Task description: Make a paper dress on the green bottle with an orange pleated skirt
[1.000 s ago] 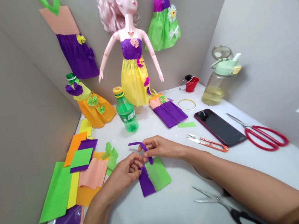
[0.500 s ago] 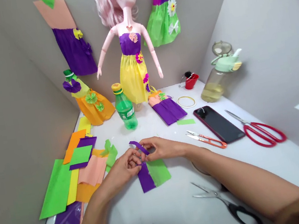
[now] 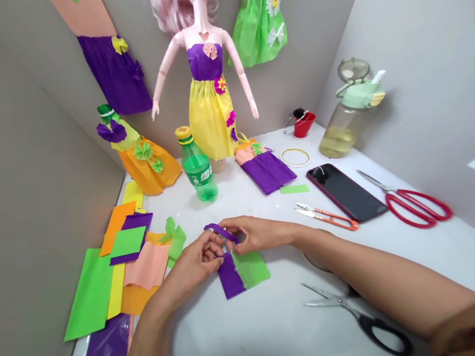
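A flat piece, half purple and half green (image 3: 251, 269), lies at the middle of the table below my fingers. Above its top edge arches a narrow purple strip (image 3: 223, 232). My left hand (image 3: 204, 253) is closed at the strip's left end and the piece's upper left corner. My right hand (image 3: 247, 234) pinches the strip's right end by the green half's top edge. The fingertips partly cover where strip and piece meet.
Black-handled scissors (image 3: 341, 301) lie open near my right forearm. Orange snips (image 3: 326, 216), a phone (image 3: 347, 193) and red scissors (image 3: 410, 204) are farther right. A green bottle (image 3: 198, 169) stands ahead; coloured sheets (image 3: 88, 294) are at left.
The strip's left end has come down toward the piece's corner, so it now forms an arch between my hands. The whole view has shifted slightly.
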